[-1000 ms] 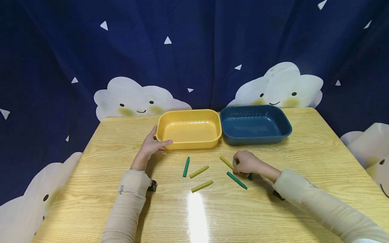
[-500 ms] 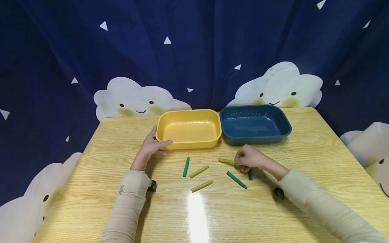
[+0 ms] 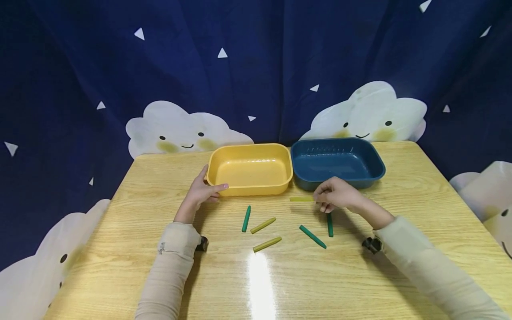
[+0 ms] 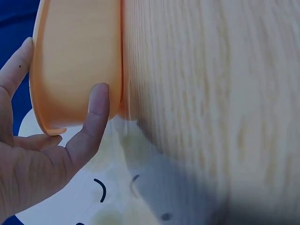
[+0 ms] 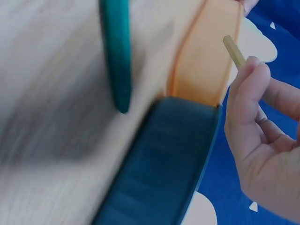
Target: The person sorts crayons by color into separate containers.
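At the left front corner of the yellow plastic bin, my left hand holds on, thumb against the outer wall and a finger at the rim. My right hand pinches a yellow crayon by its right end; the crayon points left, raised above the table in front of the bins. In the right wrist view, the free end of that crayon sticks out past the fingertips. Just behind the right hand stands the dark blue bin, side by side with the yellow one.
On the wooden table lie two more yellow crayons, one behind the other. Three green crayons lie about: one at left, one slanted, one below the right hand. A dark blue cloud-print curtain hangs behind.
My right hand has lifted the yellow crayon off the table and carried it back toward the blue bin, turning it level. The left hand keeps its place on the yellow bin.
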Action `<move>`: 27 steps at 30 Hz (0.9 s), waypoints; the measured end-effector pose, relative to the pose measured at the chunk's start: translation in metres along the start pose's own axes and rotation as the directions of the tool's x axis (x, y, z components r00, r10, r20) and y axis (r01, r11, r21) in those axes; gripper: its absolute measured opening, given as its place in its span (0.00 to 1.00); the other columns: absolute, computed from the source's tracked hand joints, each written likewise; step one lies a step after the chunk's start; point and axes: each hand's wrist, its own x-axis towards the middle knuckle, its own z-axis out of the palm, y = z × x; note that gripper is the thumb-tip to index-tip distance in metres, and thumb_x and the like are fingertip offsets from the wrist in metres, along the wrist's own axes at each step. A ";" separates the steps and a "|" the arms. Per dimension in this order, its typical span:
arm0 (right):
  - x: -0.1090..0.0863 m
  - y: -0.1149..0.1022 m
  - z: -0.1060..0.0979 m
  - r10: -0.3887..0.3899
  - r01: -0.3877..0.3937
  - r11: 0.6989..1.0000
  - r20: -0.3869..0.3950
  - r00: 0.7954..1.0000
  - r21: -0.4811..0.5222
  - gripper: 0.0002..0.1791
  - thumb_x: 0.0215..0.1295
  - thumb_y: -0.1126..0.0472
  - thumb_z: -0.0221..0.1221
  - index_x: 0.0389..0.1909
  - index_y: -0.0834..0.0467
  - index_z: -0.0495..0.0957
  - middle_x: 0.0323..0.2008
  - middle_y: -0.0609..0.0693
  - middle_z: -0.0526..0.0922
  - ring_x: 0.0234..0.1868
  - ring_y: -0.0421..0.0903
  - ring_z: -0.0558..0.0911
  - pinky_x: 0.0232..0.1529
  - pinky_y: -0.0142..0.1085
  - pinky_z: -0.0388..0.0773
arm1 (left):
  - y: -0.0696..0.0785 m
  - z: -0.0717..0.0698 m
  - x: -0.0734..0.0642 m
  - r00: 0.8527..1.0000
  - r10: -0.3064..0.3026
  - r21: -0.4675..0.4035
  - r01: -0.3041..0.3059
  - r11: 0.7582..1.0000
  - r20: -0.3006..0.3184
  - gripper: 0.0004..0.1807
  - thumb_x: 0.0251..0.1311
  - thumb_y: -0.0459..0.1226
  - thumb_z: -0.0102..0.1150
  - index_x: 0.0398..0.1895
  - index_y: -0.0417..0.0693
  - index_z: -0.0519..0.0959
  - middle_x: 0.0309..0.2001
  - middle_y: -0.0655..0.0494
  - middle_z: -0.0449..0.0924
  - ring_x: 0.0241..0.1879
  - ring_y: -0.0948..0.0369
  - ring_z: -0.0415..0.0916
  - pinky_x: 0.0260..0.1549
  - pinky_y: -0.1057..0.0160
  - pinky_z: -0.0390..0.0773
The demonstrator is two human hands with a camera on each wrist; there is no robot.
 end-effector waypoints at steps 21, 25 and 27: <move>0.002 -0.048 -0.042 -0.037 0.040 0.997 -0.048 0.998 0.062 0.16 0.66 0.67 0.51 0.48 0.77 0.70 0.32 0.60 0.79 0.27 0.43 0.80 0.32 0.36 0.81 | 0.004 -0.001 -0.002 0.999 -0.032 0.004 0.032 0.999 0.000 0.58 0.47 0.41 0.69 0.72 0.61 0.36 0.49 0.37 0.66 0.37 0.44 0.76 0.36 0.49 0.80; 0.007 -0.052 -0.044 -0.067 0.071 0.994 -0.059 0.996 0.086 0.16 0.66 0.66 0.51 0.47 0.76 0.71 0.33 0.61 0.79 0.28 0.45 0.80 0.33 0.38 0.81 | 0.002 0.000 -0.002 1.000 -0.012 0.020 0.012 1.000 -0.006 0.56 0.48 0.41 0.68 0.72 0.62 0.37 0.47 0.38 0.67 0.35 0.46 0.75 0.34 0.50 0.81; 0.011 -0.054 -0.045 -0.079 0.085 0.992 -0.063 0.995 0.096 0.15 0.66 0.66 0.51 0.47 0.75 0.71 0.33 0.62 0.79 0.28 0.45 0.80 0.33 0.38 0.81 | 0.001 0.001 -0.002 1.000 -0.016 0.018 0.016 1.000 -0.009 0.56 0.48 0.41 0.69 0.72 0.63 0.38 0.47 0.39 0.67 0.34 0.47 0.75 0.34 0.51 0.81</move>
